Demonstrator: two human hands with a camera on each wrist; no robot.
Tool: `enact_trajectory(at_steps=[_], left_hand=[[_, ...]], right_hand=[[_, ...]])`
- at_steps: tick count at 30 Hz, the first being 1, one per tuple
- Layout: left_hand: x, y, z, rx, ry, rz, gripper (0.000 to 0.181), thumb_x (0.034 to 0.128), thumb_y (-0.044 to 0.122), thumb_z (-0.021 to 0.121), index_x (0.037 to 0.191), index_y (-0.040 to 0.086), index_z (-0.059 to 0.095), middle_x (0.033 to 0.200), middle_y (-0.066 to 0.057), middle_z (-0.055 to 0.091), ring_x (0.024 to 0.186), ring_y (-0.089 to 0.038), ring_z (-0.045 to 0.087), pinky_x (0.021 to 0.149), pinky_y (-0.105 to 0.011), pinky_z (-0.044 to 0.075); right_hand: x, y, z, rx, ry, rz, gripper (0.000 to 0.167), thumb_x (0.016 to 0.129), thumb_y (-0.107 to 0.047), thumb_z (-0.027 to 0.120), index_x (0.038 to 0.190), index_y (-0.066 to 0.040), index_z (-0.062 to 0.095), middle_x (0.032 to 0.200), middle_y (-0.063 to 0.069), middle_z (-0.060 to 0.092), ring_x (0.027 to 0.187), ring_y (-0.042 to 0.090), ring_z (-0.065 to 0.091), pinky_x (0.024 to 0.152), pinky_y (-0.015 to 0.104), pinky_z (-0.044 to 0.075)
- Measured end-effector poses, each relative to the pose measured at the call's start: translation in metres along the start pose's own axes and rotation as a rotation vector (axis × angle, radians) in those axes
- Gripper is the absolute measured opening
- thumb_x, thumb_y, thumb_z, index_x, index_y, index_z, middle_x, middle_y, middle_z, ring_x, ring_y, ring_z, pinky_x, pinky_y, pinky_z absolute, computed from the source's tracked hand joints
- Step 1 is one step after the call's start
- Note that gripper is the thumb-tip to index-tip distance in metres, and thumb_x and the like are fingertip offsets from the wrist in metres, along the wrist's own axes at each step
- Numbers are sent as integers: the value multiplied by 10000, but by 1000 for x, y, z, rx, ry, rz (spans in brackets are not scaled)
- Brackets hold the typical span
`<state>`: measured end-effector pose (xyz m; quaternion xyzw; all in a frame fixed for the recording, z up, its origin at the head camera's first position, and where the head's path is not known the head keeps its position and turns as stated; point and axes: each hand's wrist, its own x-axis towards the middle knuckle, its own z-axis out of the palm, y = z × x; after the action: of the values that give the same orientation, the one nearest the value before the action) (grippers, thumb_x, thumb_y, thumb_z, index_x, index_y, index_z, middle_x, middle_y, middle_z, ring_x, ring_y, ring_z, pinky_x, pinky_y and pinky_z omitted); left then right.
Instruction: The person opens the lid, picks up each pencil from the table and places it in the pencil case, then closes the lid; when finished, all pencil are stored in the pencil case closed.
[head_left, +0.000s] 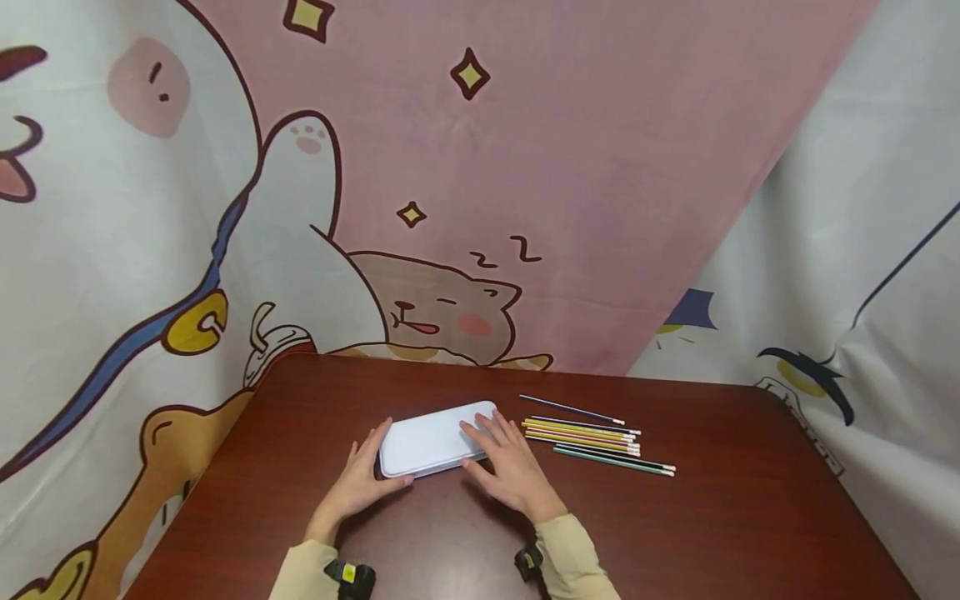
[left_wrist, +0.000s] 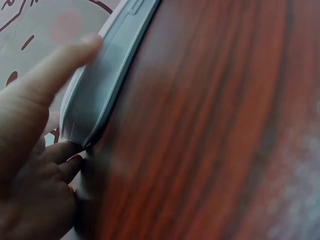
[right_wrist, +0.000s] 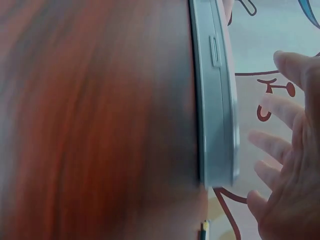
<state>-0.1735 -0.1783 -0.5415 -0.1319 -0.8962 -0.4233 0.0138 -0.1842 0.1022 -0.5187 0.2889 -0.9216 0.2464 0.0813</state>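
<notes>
A flat white pencil case (head_left: 431, 442) with rounded corners lies closed on the table, set at a slight angle. Its front side, with a small catch (right_wrist: 215, 51), shows in the right wrist view. My left hand (head_left: 362, 479) holds the case's left end, thumb at the front side and fingers round the end, as the left wrist view shows. Over the right end is my right hand (head_left: 513, 471), its fingers spread; in the right wrist view they stand apart from the case. To the right lie several pencils (head_left: 581, 431) with white ends, roughly side by side.
The dark red-brown wooden table (head_left: 735, 500) bears the case and pencils. One dark pencil (head_left: 573, 408) lies a little behind the others. A cartoon-printed cloth (head_left: 600, 167) hangs behind the table and at its sides.
</notes>
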Motion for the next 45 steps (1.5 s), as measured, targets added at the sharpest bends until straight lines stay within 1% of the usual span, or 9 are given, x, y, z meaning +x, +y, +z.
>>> enact_trajectory(at_steps=[9,15,21,27,30,34,37,42,45], left_hand=[[-1,-4,0,-41,27,10,939,730,268,850,1480,17,345,1489,-217,365,1382,-470,223,1092,-653,27],[-3,-8,-2,-83,51,2,917,695,291,876,1454,56,419,1437,-203,447,1354,-427,327,1094,-652,63],[-4,-11,-5,-148,30,-68,892,696,309,875,1450,115,441,1441,-177,452,1355,-381,349,1123,-599,55],[-5,-10,-8,-178,20,-101,833,723,296,858,1436,134,460,1437,-186,451,1374,-399,301,1118,-609,64],[-5,-9,-9,-192,31,-102,784,741,289,843,1419,128,485,1424,-192,464,1366,-405,311,1117,-610,69],[-4,-7,-9,-196,47,-75,742,754,266,832,1397,88,507,1393,-214,489,1337,-411,356,1115,-612,76],[-4,-8,-10,-213,50,-85,713,761,254,826,1382,79,522,1382,-216,500,1339,-424,343,1110,-620,87],[-5,-9,-12,-239,35,-133,664,784,260,807,1374,110,542,1385,-187,507,1357,-414,315,1113,-614,75],[-4,-10,-12,-248,32,-117,644,797,242,798,1371,95,546,1373,-185,520,1341,-384,356,1122,-598,43]], right_hand=[[11,-8,15,29,19,-42,548,909,-414,640,1393,-179,533,1417,110,484,1381,357,311,1103,597,191],[16,-12,19,-18,14,-88,581,832,-414,740,1343,-187,585,1377,88,525,1354,315,371,1108,570,206],[19,-11,21,-80,100,-147,491,771,-316,819,1223,-182,680,1296,57,593,1234,253,508,1011,462,384],[21,-7,21,-53,186,-193,419,747,-307,817,1139,-181,735,1216,23,659,1147,194,591,951,373,444],[24,-6,20,-34,245,-221,388,722,-305,807,1088,-186,758,1145,1,691,1092,160,626,897,349,478],[26,-6,20,-25,303,-261,354,703,-292,805,1038,-182,775,1068,-13,716,1018,124,657,838,330,502],[27,-6,18,-27,330,-293,328,694,-278,815,1007,-187,783,1019,-30,727,959,83,671,796,307,510],[28,-10,13,-32,336,-336,292,708,-256,818,990,-187,788,972,-51,733,900,35,675,749,283,512],[27,-12,12,-40,329,-341,282,724,-247,813,997,-181,787,973,-47,733,898,32,675,744,284,514]])
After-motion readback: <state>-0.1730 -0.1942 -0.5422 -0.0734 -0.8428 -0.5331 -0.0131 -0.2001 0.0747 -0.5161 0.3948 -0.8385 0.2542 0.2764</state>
